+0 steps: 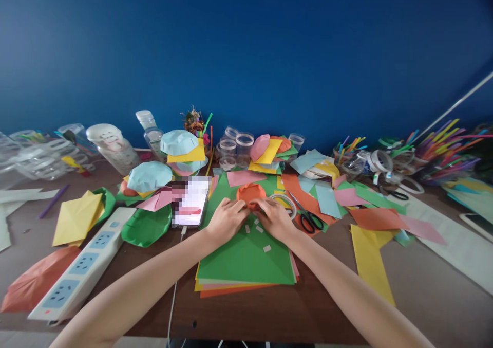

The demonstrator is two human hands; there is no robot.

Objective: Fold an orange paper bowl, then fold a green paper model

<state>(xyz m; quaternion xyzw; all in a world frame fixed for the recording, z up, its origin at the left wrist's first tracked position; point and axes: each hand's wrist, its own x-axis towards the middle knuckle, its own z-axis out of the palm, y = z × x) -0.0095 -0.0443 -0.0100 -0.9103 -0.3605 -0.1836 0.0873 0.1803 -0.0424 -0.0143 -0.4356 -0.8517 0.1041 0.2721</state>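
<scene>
A light, crushable orange folded-paper bowl (250, 194) is pinched at its lower rim, the best hold, by the left hand (226, 221) and right hand (275, 219) mid-frame.

Left hand (227, 221) and right hand (274, 219) nearly meet (forearms (127, 291) bare).

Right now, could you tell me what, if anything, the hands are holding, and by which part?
The left hand and right hand seem to hold a folded orange paper piece by its near edge.
</scene>
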